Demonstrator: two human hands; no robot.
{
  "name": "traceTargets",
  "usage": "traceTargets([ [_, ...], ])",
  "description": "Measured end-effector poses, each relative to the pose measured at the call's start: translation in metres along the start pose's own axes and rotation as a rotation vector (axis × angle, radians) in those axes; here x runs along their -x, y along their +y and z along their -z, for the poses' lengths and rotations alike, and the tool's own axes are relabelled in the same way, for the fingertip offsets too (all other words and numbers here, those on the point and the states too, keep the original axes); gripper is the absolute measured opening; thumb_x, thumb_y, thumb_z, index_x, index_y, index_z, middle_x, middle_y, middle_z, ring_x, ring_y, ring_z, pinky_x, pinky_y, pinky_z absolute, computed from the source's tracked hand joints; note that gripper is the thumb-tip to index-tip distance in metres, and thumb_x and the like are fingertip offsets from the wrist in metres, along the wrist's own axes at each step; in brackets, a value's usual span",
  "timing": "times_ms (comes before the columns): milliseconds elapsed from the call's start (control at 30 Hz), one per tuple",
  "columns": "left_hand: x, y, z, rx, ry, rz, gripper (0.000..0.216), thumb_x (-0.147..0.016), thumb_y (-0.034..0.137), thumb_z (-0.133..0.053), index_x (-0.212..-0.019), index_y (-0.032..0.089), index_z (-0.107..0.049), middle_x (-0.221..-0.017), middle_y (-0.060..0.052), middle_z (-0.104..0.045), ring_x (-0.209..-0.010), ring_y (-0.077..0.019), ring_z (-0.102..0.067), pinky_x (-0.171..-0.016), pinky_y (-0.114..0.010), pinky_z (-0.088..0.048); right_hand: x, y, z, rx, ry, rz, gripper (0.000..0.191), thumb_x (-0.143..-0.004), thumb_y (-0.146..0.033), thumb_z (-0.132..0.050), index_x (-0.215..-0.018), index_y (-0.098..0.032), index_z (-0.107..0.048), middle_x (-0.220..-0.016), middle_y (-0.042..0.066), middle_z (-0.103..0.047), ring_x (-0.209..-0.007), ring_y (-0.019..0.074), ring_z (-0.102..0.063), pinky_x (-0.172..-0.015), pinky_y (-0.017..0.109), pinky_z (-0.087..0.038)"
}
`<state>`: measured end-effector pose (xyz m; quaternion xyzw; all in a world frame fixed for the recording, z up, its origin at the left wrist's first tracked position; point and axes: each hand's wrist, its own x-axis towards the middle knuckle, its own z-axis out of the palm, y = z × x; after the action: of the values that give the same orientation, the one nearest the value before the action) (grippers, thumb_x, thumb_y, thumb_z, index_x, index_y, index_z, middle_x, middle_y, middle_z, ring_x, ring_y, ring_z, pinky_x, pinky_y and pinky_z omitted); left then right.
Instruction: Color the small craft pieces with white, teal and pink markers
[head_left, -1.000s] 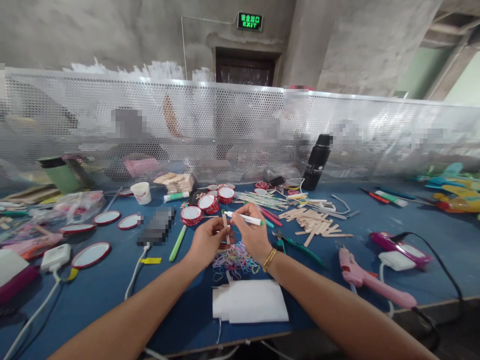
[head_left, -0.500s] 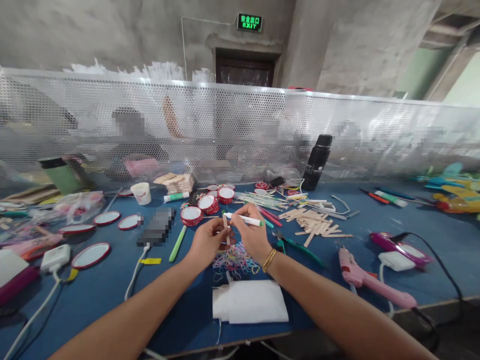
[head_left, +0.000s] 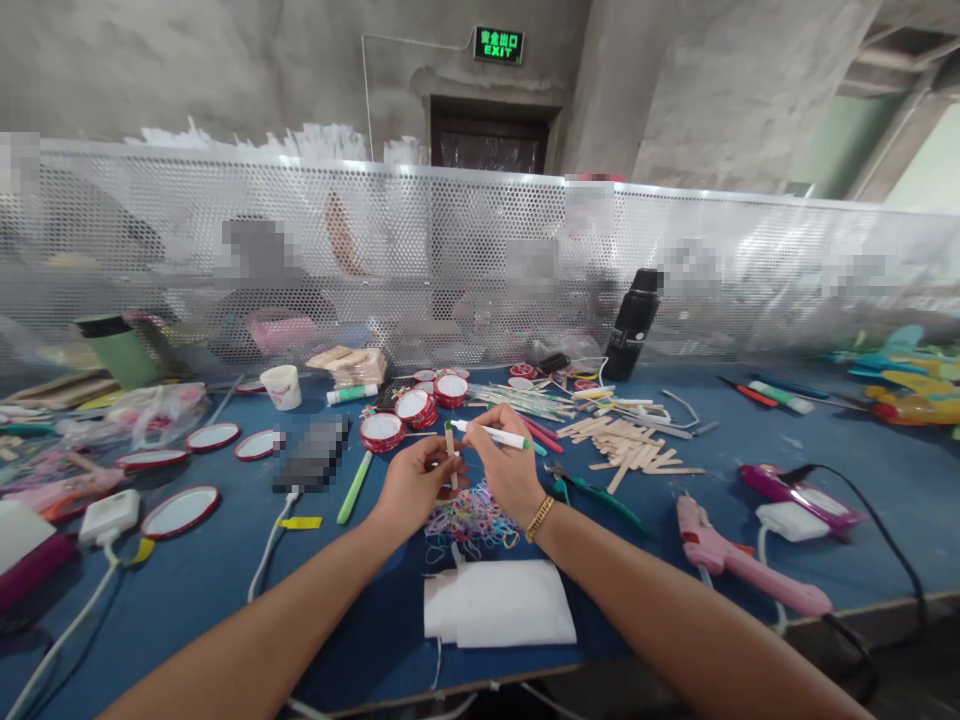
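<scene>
While both forearms are reaching in from the near edge of the blue table, a folded white pad is lying just inside that edge, with a tangle of coloured rubber bands just beyond it. Above the bands, the left hand is pinching a wooden stick upright between thumb and fingers. The right hand is gripping a white marker with a green end, its tip meeting the stick near the top.

The two hands are touching. That looks like sound practice, since bracing them together and stopping the stick from twisting should be giving a cleaner mark.

Further back, loose sticks, red-rimmed discs and a black bottle are sitting toward the far edge, before a perforated screen. On the wall behind, a green sign is reading "EXIT" beneath characters too small to read.
</scene>
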<state>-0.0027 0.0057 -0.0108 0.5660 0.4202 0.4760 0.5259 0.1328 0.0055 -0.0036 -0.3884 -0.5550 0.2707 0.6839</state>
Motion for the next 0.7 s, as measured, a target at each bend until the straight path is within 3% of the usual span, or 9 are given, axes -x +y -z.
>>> traceTargets([
  [400,0.002,0.0044,-0.0005,-0.003,0.008,0.006,0.029,-0.072,0.031,-0.075,-0.095,0.016,-0.064,-0.086,-0.006,-0.074,-0.063,-0.0173,-0.07,-0.054,-0.026,-0.055,-0.0009,0.0022,0.0018,-0.005,-0.013,0.009,0.012,-0.081,-0.029,-0.06,-0.073,-0.022,-0.054,-0.068,-0.003,-0.058,-0.062,0.014,-0.053,-0.061,0.028,-0.043],
  [700,0.0035,0.0083,-0.0016,0.018,0.025,0.016,0.032,-0.068,0.032,-0.079,-0.092,0.016,-0.064,-0.082,-0.004,-0.073,-0.064,-0.0178,-0.071,-0.055,-0.026,-0.056,0.0008,-0.0017,0.001,-0.007,-0.013,0.002,0.012,-0.08,-0.028,-0.06,-0.072,-0.022,-0.053,-0.066,-0.003,-0.059,-0.061,0.014,-0.053,-0.06,0.028,-0.043],
])
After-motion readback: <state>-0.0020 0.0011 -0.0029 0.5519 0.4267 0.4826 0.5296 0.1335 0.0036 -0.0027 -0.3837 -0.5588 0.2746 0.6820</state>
